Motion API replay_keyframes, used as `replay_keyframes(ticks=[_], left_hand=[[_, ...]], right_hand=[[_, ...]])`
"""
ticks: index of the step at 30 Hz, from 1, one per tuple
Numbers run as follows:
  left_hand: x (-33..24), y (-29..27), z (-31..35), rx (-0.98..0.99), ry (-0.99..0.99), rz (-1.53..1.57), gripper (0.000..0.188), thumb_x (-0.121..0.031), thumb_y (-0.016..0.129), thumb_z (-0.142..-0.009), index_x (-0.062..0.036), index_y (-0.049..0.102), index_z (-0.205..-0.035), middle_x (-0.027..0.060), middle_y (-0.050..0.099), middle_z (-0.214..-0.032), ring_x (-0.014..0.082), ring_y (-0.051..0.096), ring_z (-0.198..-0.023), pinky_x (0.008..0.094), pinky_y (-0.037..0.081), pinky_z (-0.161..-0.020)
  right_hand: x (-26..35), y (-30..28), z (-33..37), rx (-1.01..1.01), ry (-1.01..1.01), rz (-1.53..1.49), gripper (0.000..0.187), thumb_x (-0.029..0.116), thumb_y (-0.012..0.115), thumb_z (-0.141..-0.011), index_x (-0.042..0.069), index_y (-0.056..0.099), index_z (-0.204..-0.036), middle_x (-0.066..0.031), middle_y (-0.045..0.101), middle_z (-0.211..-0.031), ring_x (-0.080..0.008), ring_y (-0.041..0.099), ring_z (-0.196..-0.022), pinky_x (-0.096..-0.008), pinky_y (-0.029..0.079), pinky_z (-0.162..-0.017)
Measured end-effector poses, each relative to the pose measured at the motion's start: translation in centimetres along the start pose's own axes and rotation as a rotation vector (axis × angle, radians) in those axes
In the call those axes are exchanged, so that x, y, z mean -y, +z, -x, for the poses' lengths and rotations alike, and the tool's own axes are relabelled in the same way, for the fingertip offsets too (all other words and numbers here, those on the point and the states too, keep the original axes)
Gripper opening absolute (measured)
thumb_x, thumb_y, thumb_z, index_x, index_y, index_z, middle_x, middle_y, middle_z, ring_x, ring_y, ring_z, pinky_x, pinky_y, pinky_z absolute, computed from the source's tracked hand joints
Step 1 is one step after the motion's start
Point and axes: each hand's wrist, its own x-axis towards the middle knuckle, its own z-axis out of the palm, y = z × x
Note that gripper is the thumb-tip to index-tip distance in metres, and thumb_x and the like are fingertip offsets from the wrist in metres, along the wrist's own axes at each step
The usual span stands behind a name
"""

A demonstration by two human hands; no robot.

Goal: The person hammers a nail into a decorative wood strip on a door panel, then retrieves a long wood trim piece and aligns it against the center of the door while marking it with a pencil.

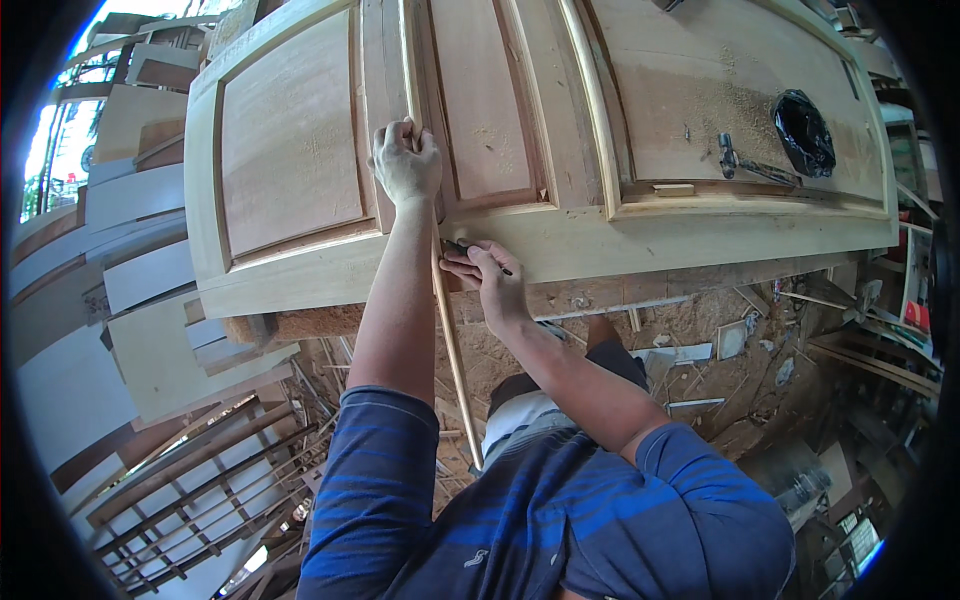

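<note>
A long, thin wooden moulding strip lies lengthwise over a panelled wooden door and runs past its near edge, down towards my body. My left hand is closed on the strip above the door, its fingers pinched at the top. Close to the door's near edge, my right hand grips a slim dark tool, with one end against or right beside the strip. The tool is mostly covered by my fingers, so its exact kind cannot be made out.
On the door's right panel lie a hammer, a black plastic bag, a small wood block and scattered sawdust. Another moulding strip edges that panel. Boards stack at left; wood scraps litter the ground.
</note>
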Motion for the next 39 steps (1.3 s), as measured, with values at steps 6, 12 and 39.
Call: replay_keyframes(ticks=[6,12,39], left_hand=[[0.1,0.1,0.0,0.010,-0.008,-0.014,0.023,-0.021,0.077,-0.088,-0.0134,0.072,-0.108,0.0055,0.068,-0.109,0.0261,0.064,-0.112,0.0440,0.040,-0.104],[0.0,-0.1,-0.1,-0.006,0.007,-0.014,0.021,-0.020,0.077,-0.088,-0.0132,0.072,-0.107,0.0057,0.068,-0.109,0.0267,0.065,-0.110,0.0439,0.041,-0.104],[0.5,-0.2,0.0,0.023,-0.046,0.127,0.028,-0.022,0.078,-0.088,-0.0108,0.073,-0.113,0.0087,0.069,-0.109,0.0267,0.066,-0.111,0.0445,0.043,-0.104]], right_hand=[[-0.1,-0.1,-0.1,0.030,-0.036,-0.010,0.032,0.016,0.049,-0.110,-0.011,0.061,-0.121,-0.0239,0.072,-0.117,-0.0336,0.074,-0.111,-0.0415,0.058,-0.105],[-0.2,-0.3,-0.1,0.052,-0.029,-0.008,0.031,0.015,0.048,-0.110,-0.010,0.061,-0.121,-0.0235,0.072,-0.117,-0.0328,0.074,-0.112,-0.0411,0.059,-0.105],[6.0,-3.1,-3.6,-0.072,-1.095,1.181,0.031,0.027,0.069,-0.103,0.002,0.066,-0.122,-0.0182,0.071,-0.110,-0.0381,0.066,-0.109,-0.0503,0.050,-0.099]])
